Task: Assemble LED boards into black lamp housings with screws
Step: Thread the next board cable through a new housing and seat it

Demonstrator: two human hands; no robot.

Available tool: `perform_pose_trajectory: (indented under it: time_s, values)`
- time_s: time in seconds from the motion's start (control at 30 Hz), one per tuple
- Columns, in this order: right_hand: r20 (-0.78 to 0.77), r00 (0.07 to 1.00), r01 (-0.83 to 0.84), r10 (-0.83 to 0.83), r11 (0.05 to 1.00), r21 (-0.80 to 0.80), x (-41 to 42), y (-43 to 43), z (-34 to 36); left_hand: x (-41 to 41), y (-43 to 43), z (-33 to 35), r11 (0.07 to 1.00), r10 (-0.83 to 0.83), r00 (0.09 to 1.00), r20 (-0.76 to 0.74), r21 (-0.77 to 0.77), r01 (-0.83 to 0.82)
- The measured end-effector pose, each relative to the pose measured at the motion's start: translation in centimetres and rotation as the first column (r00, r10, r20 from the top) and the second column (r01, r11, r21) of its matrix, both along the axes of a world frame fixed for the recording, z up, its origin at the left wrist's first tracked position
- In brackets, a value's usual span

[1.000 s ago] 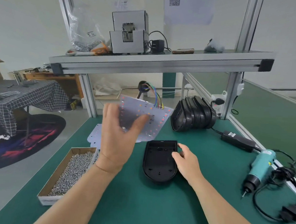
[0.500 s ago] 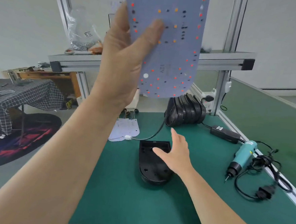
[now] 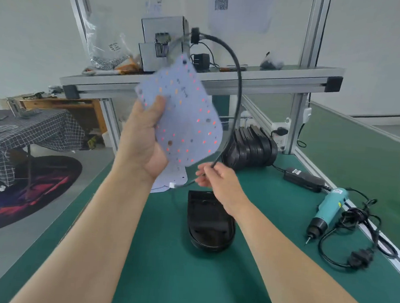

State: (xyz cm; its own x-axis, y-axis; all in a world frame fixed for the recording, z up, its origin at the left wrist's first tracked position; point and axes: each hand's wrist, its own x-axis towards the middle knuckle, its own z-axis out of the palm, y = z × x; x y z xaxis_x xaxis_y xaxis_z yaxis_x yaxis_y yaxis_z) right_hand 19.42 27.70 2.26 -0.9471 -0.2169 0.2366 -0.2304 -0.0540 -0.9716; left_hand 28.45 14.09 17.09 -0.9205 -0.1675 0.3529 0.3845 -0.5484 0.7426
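Observation:
My left hand [image 3: 145, 138] holds a white LED board [image 3: 184, 117] up in the air, tilted, with its dotted LED face toward me. A black cable [image 3: 237, 99] arcs from the board's top down to my right hand [image 3: 216, 179], which pinches it near its lower end. Below my right hand an empty black lamp housing [image 3: 209, 223] lies open side up on the green mat. A white connector [image 3: 173, 185] and another LED board [image 3: 166, 179] lie just behind the housing, partly hidden by my left hand.
A stack of black housings [image 3: 251, 146] stands at the back. On the right lie a power adapter [image 3: 303, 180], a teal electric screwdriver [image 3: 327, 210] and its coiled cord [image 3: 353, 242]. An aluminium shelf [image 3: 199, 80] spans overhead with a screw feeder [image 3: 162, 44].
My left hand has lowered the LED board from high overhead and tilted it. My right hand left the housing and took hold of the board's black cable.

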Motion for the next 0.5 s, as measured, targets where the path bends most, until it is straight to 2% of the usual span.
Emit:
perform_pose_trajectory:
  time_s: [0.1,0.13,0.2,0.3,0.4,0.5]
  values:
    - [-0.005,0.989,0.141,-0.149,0.941,-0.307,-0.6,1.9,3.5,-1.1,-2.2,-4.1,1.000,0.027,0.986,0.166,0.008,-0.028]
    - [-0.017,0.977,0.193,-0.212,0.915,-0.354,-0.9,2.8,4.6,-1.4,-2.8,-5.5,0.999,0.032,0.973,0.230,0.019,-0.037]
    - [-0.096,0.945,0.266,-0.313,0.906,-0.328,-1.1,4.4,6.3,-1.9,-3.6,-8.3,0.998,0.018,0.926,0.377,0.056,-0.042]
    - [-0.205,0.917,0.309,-0.344,0.933,-0.182,-0.9,5.3,6.9,-2.1,-3.9,-11.7,0.996,-0.016,0.821,0.571,0.084,-0.039]
    - [-0.225,0.911,0.337,-0.345,0.938,-0.076,-1.0,5.2,6.2,-1.8,-3.4,-14.0,0.995,-0.053,0.762,0.646,0.102,-0.017]
    - [-0.188,0.915,0.345,-0.358,0.934,-0.098,-1.2,5.2,5.0,-1.5,-2.7,-15.4,0.992,-0.105,0.707,0.700,0.127,0.022]
